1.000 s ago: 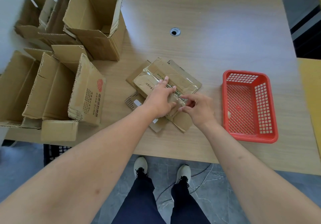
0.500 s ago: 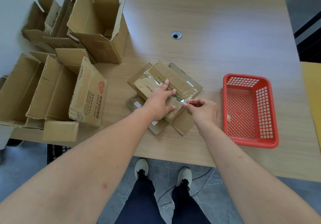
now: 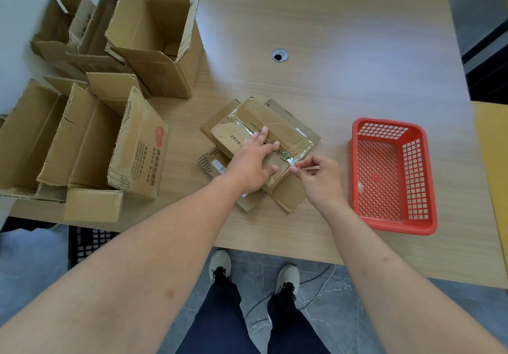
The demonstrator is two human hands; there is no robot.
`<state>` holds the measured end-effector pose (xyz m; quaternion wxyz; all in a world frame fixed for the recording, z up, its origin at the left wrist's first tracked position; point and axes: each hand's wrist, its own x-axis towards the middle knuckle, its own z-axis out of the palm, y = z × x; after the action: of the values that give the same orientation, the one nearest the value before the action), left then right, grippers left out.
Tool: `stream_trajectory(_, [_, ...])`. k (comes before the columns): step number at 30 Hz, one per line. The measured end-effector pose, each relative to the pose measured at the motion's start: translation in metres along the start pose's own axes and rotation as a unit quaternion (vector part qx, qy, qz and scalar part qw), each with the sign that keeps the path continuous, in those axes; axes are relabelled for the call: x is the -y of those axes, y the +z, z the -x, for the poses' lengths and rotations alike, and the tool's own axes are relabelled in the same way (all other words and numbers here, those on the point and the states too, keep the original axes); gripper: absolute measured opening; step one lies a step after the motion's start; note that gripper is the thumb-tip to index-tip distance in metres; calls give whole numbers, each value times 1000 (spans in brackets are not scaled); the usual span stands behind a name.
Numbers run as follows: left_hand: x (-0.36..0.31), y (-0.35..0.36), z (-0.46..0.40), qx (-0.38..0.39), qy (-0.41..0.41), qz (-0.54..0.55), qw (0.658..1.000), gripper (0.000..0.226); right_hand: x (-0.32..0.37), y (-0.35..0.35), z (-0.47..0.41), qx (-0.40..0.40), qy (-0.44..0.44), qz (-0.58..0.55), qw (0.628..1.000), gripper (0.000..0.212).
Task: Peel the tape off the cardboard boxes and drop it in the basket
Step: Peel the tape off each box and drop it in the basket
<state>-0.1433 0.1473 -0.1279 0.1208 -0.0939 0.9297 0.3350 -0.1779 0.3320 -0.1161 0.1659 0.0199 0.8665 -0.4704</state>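
Note:
A flattened cardboard box (image 3: 277,123) lies on the wooden table (image 3: 330,37) atop other flat cardboard pieces. Clear shiny tape (image 3: 286,153) runs across it. My left hand (image 3: 253,161) presses flat on the box with fingers spread. My right hand (image 3: 316,178) pinches the tape's lifted end at the box's right edge, between thumb and fingertips. The red plastic basket (image 3: 428,216) stands to the right of my right hand, with a small clear scrap inside.
Several opened cardboard boxes (image 3: 154,37) stand and lie along the table's left side. A cable hole (image 3: 279,56) is in the table behind the flat box. A dark crate (image 3: 90,241) sits on the floor under the table's left edge. My feet are below the front edge.
My right hand has drawn back to the right from the box's middle, pinching the tape end and lifting it off the cardboard. My left hand keeps pressing the box.

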Motion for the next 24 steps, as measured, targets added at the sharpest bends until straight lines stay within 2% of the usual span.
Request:
stream_trajectory(3, [-1,0,5,-19,23,4,1000,59,5,-4,1,1,-50,61,997,14])
stream_trajectory(7, [0,1,18,-44,147,-66,986,41,2,-9,3,24,-86,68,994,18])
stream_trajectory(11, [-2,4,20,-16,157,-136,978,42,-3,-6,2,13,-95,43,994,9])
stream_trajectory(17, [-1,3,21,-24,152,-121,981,41,-7,0,-1,22,46,-108,993,8])
stream_trajectory(24, [1,5,20,-27,157,-114,981,40,-7,8,1,-27,57,-106,992,9])
